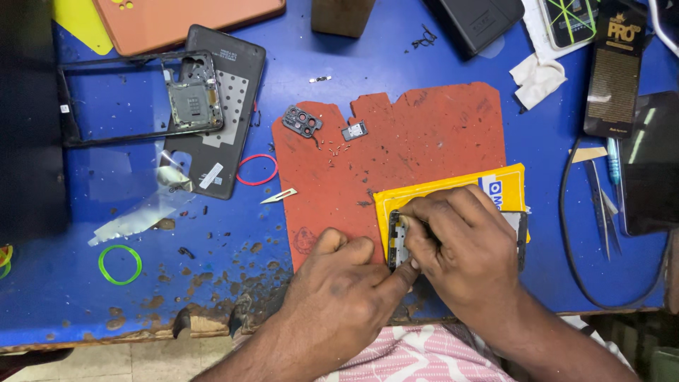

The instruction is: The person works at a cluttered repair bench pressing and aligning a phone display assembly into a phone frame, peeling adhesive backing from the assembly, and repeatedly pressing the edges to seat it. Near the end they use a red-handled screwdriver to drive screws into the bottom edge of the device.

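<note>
Crowding the phone (522,230) under both hands: scalpel blade (279,196), camera module (303,121)

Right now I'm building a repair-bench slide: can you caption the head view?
Both hands, left and right, press on an opened phone lying on a red mat on a worn blue table.

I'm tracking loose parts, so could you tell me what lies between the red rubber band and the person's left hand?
In the head view, a small metal blade lies on the blue table between the red rubber band and the left hand.
</note>
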